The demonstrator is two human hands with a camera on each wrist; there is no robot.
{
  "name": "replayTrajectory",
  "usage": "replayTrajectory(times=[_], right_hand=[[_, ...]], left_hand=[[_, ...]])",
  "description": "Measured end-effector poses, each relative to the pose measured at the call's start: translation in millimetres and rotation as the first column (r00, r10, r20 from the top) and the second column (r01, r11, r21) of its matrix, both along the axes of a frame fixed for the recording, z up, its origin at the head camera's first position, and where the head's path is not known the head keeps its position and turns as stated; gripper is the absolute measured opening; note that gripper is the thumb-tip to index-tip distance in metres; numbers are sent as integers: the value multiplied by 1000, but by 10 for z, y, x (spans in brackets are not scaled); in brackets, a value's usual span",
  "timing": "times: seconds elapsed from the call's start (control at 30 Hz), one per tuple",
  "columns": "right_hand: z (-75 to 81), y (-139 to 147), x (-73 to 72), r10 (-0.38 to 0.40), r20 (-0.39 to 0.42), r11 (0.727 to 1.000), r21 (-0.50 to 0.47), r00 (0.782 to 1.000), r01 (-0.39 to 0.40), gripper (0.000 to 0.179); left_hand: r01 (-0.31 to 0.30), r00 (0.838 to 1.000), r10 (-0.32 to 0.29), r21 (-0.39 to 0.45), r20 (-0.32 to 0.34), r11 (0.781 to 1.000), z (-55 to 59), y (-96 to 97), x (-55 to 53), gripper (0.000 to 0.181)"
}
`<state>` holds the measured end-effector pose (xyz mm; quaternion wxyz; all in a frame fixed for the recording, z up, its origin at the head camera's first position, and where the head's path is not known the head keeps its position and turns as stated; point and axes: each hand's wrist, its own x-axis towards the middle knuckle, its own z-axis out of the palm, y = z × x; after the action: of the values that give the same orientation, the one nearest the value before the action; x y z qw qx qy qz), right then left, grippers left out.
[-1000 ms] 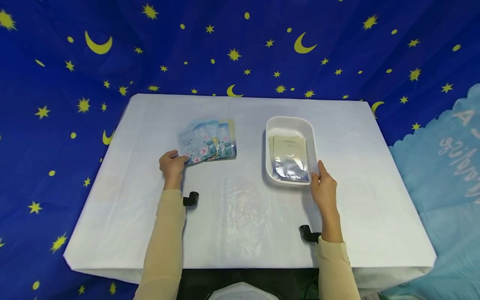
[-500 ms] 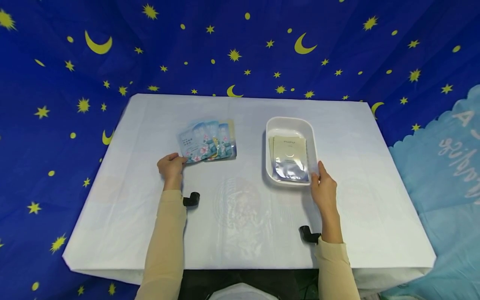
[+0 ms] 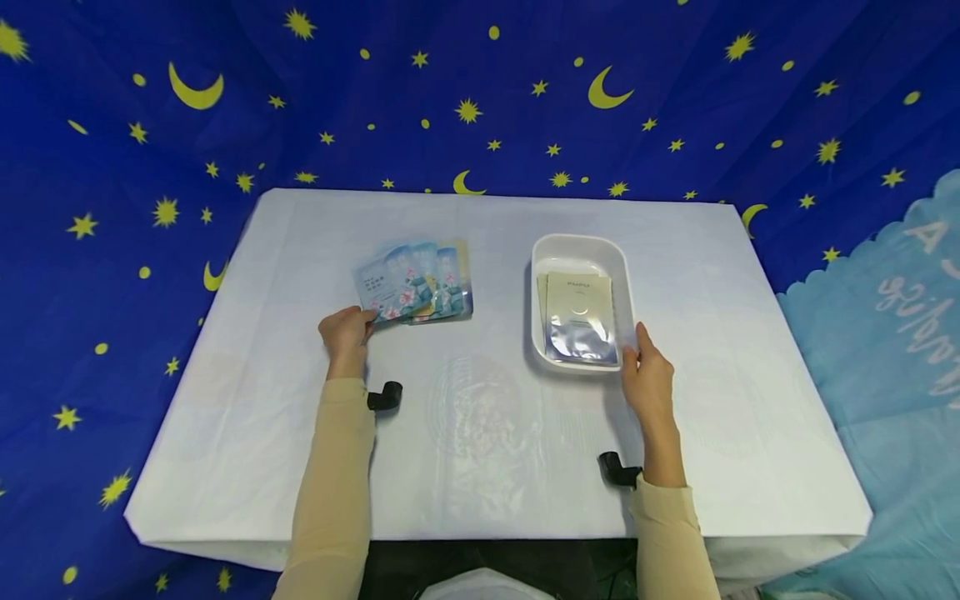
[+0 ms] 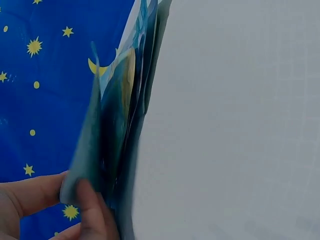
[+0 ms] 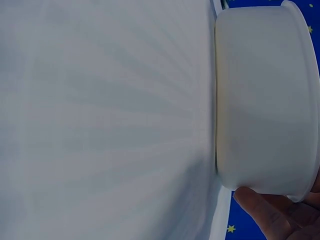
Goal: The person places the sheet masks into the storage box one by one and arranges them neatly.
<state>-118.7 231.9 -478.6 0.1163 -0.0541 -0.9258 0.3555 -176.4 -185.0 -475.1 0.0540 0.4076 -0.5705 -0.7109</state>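
Blue floral sachet (image 3: 390,292), top of a fan of similar sachets (image 3: 452,283), lies on the white tablecloth (image 3: 487,467) just beyond and right of the left hand (image 3: 347,335), the nearer hand; thumb and fingers pinch its near-left corner, bent up off the rest in the left wrist view. Its long axis: hard to tell, foreshortened. White plastic tray (image 3: 573,252) sits well apart to the right, long axis running near to far, beige-and-silver pouches (image 3: 581,321) inside; the right hand (image 3: 651,382) grips its near-right corner, finger wrap partly hidden.
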Motion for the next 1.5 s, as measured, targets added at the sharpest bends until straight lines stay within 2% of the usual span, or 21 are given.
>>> replayTrajectory(times=[0.27, 0.6, 0.9, 1.03, 1.27, 1.5], right_hand=[[-6, -5, 7, 5, -4, 1000, 3, 1000, -5, 48], [8, -2, 7, -1, -6, 1000, 0, 1000, 1, 48], [-4, -2, 6, 3, -10, 1000, 5, 1000, -3, 47], [-5, 0, 11, 5, -23, 1000, 1, 1000, -5, 47], [-10, 2, 3, 3, -30, 1000, -1, 1000, -3, 47], [-4, 12, 2, 4, -37, 1000, -10, 999, -5, 47]], left_hand=[[-13, 1000, 13, 12, -1, 1000, -12, -3, 4, 41], [-26, 999, 25, 42, 25, 999, 53, -29, 36, 40], [-31, 997, 34, 46, -65, 998, 78, -14, 56, 36], [-22, 995, 27, 57, -94, 998, 133, 11, 63, 36], [9, 986, 4, 81, -167, 997, 328, 162, 54, 36], [97, 968, -85, 38, -236, 995, 502, 478, 51, 32]])
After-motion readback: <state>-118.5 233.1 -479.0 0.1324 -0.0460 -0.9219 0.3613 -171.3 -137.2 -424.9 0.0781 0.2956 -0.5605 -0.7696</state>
